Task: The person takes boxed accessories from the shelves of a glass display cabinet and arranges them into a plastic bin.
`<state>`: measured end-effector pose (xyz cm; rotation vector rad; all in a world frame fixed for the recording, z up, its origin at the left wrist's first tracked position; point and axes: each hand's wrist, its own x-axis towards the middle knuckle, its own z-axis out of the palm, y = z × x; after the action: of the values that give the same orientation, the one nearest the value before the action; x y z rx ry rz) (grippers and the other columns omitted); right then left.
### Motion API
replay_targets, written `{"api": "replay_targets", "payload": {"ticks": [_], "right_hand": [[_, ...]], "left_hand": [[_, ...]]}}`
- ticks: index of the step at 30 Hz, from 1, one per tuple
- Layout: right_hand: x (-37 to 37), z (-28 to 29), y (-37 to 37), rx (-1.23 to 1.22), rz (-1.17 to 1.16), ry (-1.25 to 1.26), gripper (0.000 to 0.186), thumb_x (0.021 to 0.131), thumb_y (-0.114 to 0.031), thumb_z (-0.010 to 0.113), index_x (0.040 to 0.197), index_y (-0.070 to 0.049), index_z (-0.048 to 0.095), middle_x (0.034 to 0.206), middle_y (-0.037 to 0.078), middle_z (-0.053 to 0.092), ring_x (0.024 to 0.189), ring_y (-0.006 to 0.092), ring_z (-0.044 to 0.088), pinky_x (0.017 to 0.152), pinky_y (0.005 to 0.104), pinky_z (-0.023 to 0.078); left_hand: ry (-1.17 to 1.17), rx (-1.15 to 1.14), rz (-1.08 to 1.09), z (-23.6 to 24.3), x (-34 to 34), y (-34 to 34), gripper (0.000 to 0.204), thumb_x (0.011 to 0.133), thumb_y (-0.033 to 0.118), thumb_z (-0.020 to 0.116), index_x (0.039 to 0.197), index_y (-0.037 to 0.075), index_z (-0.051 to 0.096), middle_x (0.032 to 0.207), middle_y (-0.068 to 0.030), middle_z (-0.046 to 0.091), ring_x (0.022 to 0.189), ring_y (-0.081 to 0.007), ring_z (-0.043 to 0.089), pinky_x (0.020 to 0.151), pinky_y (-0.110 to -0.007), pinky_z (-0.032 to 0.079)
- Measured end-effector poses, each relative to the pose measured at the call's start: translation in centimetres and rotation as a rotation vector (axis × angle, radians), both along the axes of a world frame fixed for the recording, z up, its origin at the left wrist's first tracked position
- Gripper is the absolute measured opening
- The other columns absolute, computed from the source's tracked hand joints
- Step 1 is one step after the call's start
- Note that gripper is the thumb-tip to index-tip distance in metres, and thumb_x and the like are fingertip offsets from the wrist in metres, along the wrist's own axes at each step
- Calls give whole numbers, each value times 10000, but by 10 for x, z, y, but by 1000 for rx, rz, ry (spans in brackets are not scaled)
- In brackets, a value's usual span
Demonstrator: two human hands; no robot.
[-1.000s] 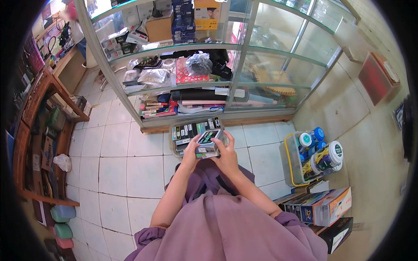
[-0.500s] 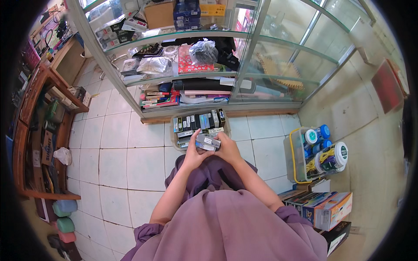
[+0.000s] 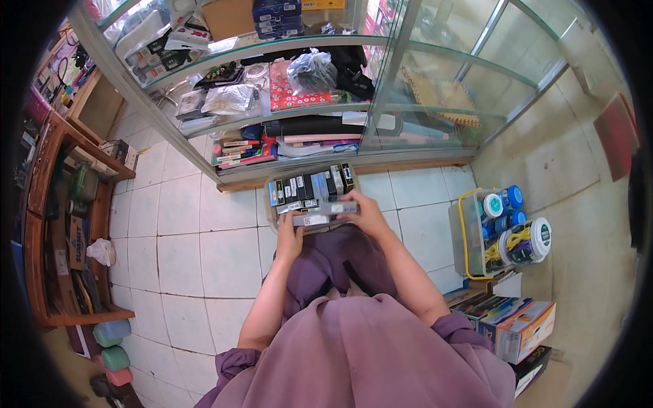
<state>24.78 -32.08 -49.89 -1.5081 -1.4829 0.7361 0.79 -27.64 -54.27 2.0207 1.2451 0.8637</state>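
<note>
On the floor in front of me stands a shallow clear plastic tray [image 3: 270,202] filled with several small narrow boxes [image 3: 299,189], mostly black and grey, in rows. Over its near side, my left hand [image 3: 289,239] grips the end of a small grey box [image 3: 309,221] with a white label. My right hand [image 3: 366,215] has its fingers closed round a second small grey box [image 3: 339,207], slightly blurred. This one is a little higher and to the right, partly overlapping the first in view. Part of the tray's near edge is hidden by my hands.
A glass display cabinet [image 3: 292,163] with crowded shelves rises just beyond the tray. To the right stand a clear bin [image 3: 469,238] of blue- and white-lidded jars and several stacked cartons [image 3: 520,330]. A wooden shelf unit [image 3: 41,224] lines the left side.
My hands have moved apart: the two grey boxes, held together before, are now one in each hand. The right hand has shifted right and up, the left slightly left. The view has tilted slightly.
</note>
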Motion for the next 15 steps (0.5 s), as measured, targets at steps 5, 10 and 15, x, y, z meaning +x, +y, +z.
{"api": "replay_targets", "payload": {"ticks": [5, 10, 15], "right_hand": [[22, 10, 1, -81, -80, 172, 291, 798, -47, 734, 1020, -29, 548, 885, 111, 671, 773, 158, 658, 676, 293, 527], [38, -1, -6, -229, -52, 336, 272, 833, -70, 721, 1025, -18, 535, 864, 79, 669, 730, 110, 648, 652, 257, 532], [39, -13, -9, -271, -44, 296, 291, 821, -65, 729, 1027, -23, 528, 884, 92, 671, 754, 124, 653, 661, 266, 534]], "left_hand": [[-296, -252, 43, -23, -8, 6, 267, 851, -100, 575, 1085, -18, 477, 1031, -155, 582, 853, -242, 685, 717, -304, 580], [-347, -321, 44, -24, -2, 6, 251, 864, -96, 573, 1082, -22, 473, 1028, -145, 579, 834, -233, 693, 705, -302, 584], [-255, -281, 13, -24, -2, 6, 248, 855, -98, 579, 1068, -19, 481, 1048, -132, 532, 846, -216, 677, 707, -299, 584]]}}
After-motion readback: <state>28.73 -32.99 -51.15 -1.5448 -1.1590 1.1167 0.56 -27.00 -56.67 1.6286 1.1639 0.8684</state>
